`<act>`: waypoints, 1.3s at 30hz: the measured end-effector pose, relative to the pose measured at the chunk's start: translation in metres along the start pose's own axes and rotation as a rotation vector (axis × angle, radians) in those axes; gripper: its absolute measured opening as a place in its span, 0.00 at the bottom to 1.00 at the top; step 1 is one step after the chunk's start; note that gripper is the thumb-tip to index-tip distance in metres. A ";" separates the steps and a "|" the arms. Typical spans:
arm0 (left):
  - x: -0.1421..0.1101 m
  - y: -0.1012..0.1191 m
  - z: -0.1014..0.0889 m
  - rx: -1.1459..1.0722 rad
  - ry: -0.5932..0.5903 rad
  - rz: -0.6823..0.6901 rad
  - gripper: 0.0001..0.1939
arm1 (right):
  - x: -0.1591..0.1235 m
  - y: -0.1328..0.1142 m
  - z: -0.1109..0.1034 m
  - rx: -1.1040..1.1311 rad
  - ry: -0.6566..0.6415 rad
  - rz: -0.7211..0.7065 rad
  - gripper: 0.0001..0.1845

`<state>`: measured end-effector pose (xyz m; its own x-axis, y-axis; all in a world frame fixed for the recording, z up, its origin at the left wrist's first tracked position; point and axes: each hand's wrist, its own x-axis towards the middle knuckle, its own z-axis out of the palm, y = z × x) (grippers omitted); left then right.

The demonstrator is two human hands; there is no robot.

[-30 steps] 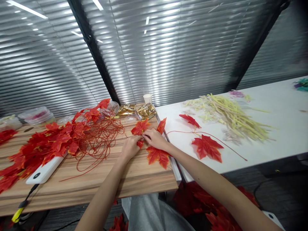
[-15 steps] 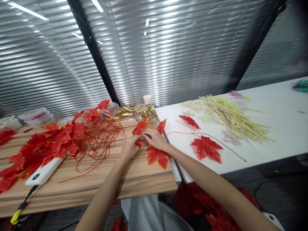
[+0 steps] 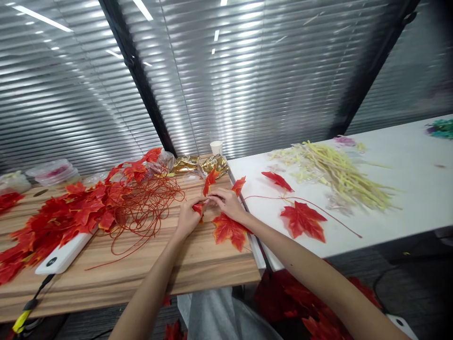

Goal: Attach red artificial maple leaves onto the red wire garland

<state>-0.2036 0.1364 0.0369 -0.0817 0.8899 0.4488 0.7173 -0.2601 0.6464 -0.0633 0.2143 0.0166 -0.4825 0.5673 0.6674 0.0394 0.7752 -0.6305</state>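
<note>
I remotely watched the left hand [image 3: 190,217] pinch a red leaf [image 3: 198,208], the right hand [image 3: 227,204] close against it, hold unclear, in fingerwork that seemingly needed steadiness next.

There are two hands [image 3: 228,203], two tables [image 3: 417,189], one cup [image 3: 216,148].

On my feed I see a white cup [image 3: 216,148] behind gold foil packets [image 3: 186,164] — and, on the white table [image 3: 414,179], a heap of pale-yellow strips [image 3: 345,174].
</note>
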 end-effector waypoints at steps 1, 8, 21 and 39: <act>0.000 0.000 0.000 -0.011 0.010 -0.013 0.12 | 0.000 0.000 0.000 0.008 -0.001 -0.010 0.08; 0.003 0.004 -0.004 -0.073 0.039 -0.128 0.14 | 0.000 0.000 -0.002 0.020 -0.006 -0.052 0.10; 0.005 0.005 -0.005 -0.180 0.008 -0.188 0.13 | 0.000 -0.004 -0.001 0.108 0.049 0.013 0.16; 0.001 -0.001 -0.006 -0.684 0.135 -0.323 0.14 | 0.004 -0.009 -0.009 0.115 0.165 0.105 0.08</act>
<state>-0.2086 0.1355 0.0404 -0.3301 0.9189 0.2162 0.0597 -0.2082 0.9763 -0.0575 0.2124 0.0288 -0.3311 0.6882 0.6456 -0.0228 0.6781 -0.7346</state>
